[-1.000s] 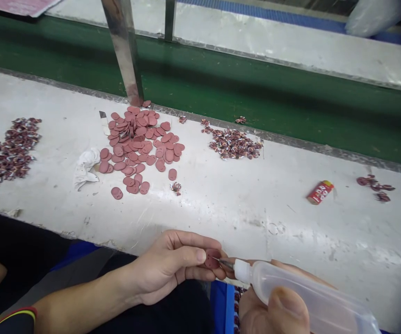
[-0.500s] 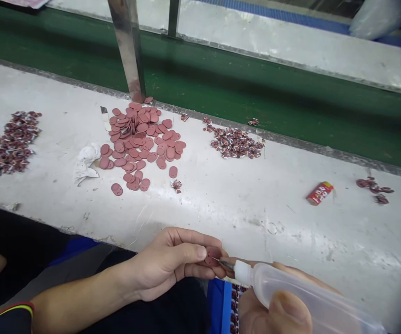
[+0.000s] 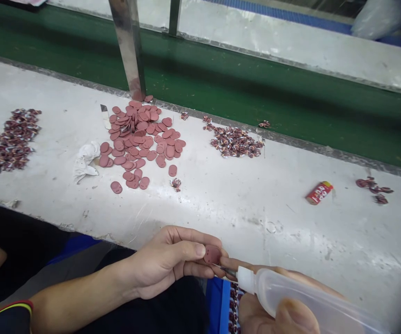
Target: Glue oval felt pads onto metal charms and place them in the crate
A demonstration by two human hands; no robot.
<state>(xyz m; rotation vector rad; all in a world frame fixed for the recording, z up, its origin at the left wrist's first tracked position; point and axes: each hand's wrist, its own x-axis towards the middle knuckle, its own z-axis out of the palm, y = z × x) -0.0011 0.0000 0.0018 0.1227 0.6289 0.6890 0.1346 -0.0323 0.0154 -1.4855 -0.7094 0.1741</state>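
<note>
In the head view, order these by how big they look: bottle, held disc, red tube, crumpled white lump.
Largest to smallest:
1. Bottle, clearly largest
2. Crumpled white lump
3. Red tube
4. Held disc, partly covered; its full outline doesn't show

Close above the bench (image 3: 228,199), the head view looks forward and down.

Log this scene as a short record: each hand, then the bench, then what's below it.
Left hand: pinching a reddish disc
Right hand: holding a bottle, nozzle near the disc's lower edge
Bench: disc pile, dark clusters, white wad, red cylinder
Below bench: blue bin, dark pieces inside
</note>
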